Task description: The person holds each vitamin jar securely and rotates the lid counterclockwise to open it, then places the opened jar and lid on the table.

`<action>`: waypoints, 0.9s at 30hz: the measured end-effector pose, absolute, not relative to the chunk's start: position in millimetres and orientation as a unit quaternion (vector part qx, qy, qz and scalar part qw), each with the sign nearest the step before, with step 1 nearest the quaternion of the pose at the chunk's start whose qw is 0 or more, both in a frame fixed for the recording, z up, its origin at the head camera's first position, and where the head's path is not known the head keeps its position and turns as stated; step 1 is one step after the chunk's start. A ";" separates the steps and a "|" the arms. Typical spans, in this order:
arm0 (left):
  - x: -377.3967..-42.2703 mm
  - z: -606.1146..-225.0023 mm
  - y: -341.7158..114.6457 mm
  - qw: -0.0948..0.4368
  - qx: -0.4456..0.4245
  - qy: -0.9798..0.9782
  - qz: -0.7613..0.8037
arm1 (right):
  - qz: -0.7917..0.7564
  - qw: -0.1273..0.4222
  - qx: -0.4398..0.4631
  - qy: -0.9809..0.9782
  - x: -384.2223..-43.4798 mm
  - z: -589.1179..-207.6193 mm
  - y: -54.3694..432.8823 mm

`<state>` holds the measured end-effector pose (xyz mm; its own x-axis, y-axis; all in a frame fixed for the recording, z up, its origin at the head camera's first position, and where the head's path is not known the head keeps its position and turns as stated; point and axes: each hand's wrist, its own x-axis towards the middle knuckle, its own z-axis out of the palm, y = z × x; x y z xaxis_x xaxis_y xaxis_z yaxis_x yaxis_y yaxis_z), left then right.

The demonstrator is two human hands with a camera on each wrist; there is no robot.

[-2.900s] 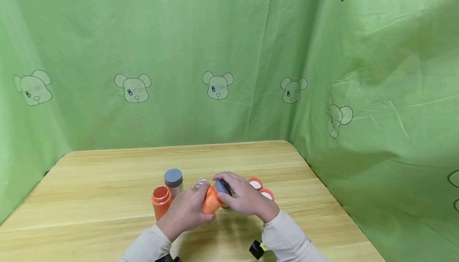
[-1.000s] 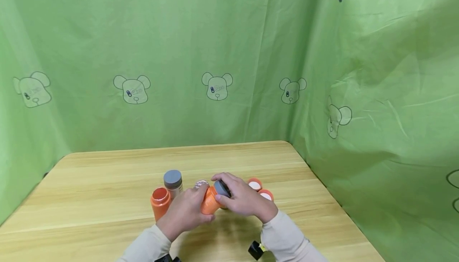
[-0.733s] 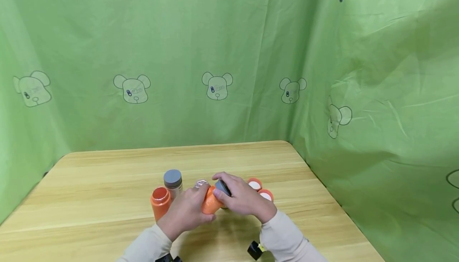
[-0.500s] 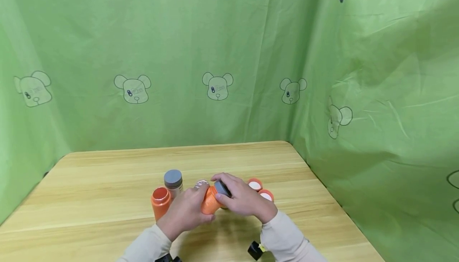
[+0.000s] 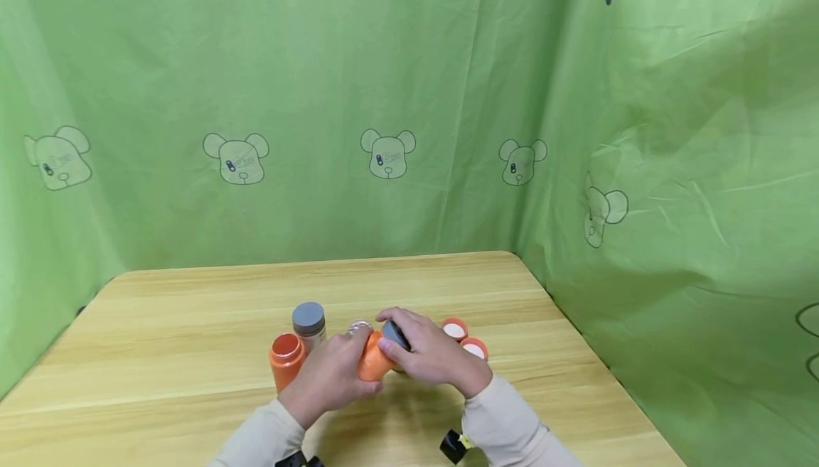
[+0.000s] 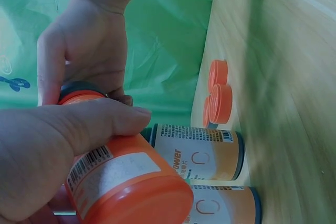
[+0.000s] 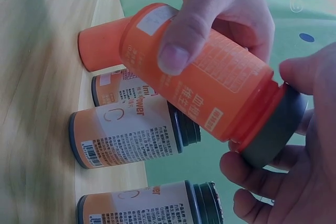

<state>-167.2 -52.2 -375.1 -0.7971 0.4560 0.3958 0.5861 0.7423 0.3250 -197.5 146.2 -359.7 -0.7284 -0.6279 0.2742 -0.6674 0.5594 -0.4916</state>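
Observation:
My left hand [image 5: 333,374] grips an orange vitamin bottle [image 5: 374,360], held tilted above the table. My right hand [image 5: 429,350] pinches a dark grey cap [image 7: 273,124] at its mouth, thumb on one side and fingers on the other. Orange neck shows between cap and body in the right wrist view. An uncapped orange bottle [image 5: 287,360] stands left of my left hand. Behind it is a white-and-orange bottle with a grey cap [image 5: 309,319]. Beneath the hands stand white-and-orange bottles [image 7: 126,132] with bare dark necks; one has a silver foil top [image 5: 360,326].
Orange caps with white liners [image 5: 474,347] lie right of my right hand, several of them close together in the left wrist view. The wooden table [image 5: 211,339] meets a green printed curtain [image 5: 320,218] at the back and sides.
Both hands stay in place with the bottle. My right thumb shifts back and forth at the cap's edge between frames, and now lies slightly higher than half a second ago.

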 end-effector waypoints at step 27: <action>-166.3 -374.7 -53.2 0.136 -0.286 -0.922 -0.221 | 0.289 0.038 0.363 -0.885 -197.5 -358.5 143.9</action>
<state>-166.3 -53.2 -374.7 -0.7992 0.4677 0.3775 0.5880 0.7385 0.3299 -197.5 143.9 -358.5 -0.7332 -0.6212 0.2765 -0.6646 0.5690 -0.4842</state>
